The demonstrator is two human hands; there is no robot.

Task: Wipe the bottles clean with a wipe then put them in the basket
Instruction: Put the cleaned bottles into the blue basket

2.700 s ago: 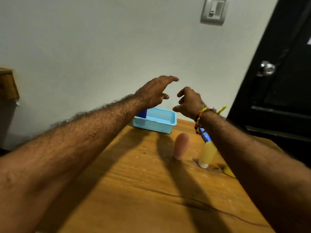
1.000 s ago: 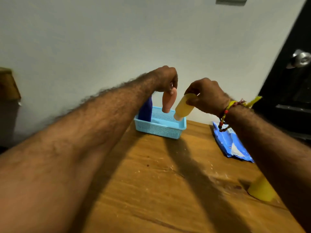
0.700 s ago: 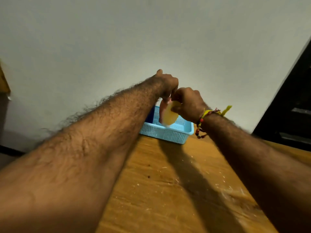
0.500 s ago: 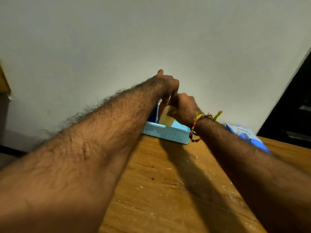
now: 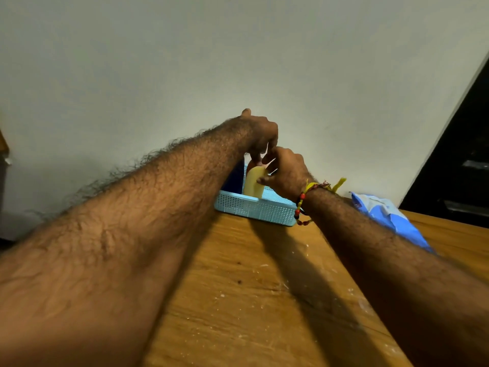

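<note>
A light blue mesh basket (image 5: 254, 209) stands at the table's far edge by the wall. My right hand (image 5: 287, 172) holds a pale yellow bottle (image 5: 253, 184) upright, its lower end inside the basket. My left hand (image 5: 260, 133) reaches down over the basket and pinches the top of a pink bottle (image 5: 254, 163), which is mostly hidden behind the yellow one. A dark blue bottle (image 5: 234, 177) stands in the basket's left part, partly hidden by my left forearm.
A blue and white wipes pack (image 5: 389, 217) lies on the wooden table (image 5: 251, 300) to the right of the basket. A grey wall rises right behind the basket. A dark door (image 5: 460, 165) is at the far right.
Both hands picked up the pink and yellow bottles from the table, carried them to the basket and lowered them into it. The camera tilted and moved closer.
</note>
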